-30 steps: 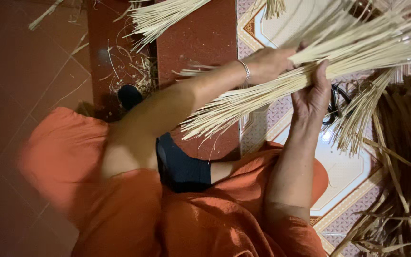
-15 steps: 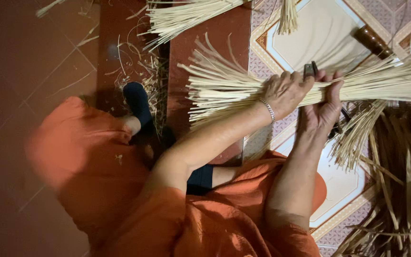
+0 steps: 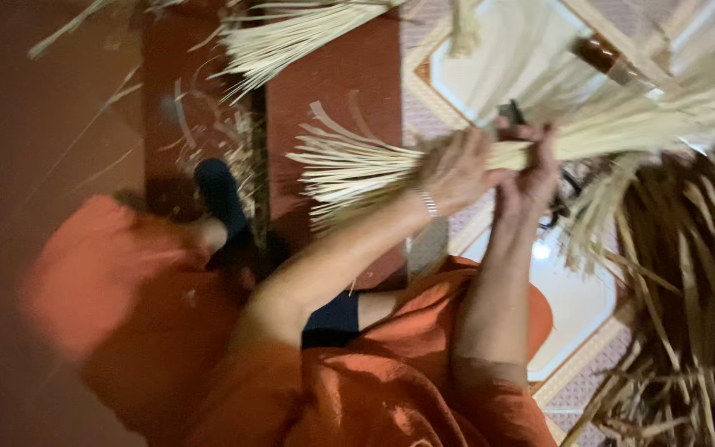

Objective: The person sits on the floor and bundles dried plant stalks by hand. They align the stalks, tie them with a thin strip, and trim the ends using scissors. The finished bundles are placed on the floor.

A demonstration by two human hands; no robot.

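Item: bundle of pale straw, held level above the tiled floor. My left hand clenched round its middle; my right hand gripped beside it, both squeezing the stalks together. Loose dry leaves lay near, to the right.

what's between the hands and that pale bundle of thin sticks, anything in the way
Nothing visible. The left hand and the right hand are both wrapped directly around the bundle of pale sticks, side by side near its middle. The frame is blurred, so finer detail cannot be told.
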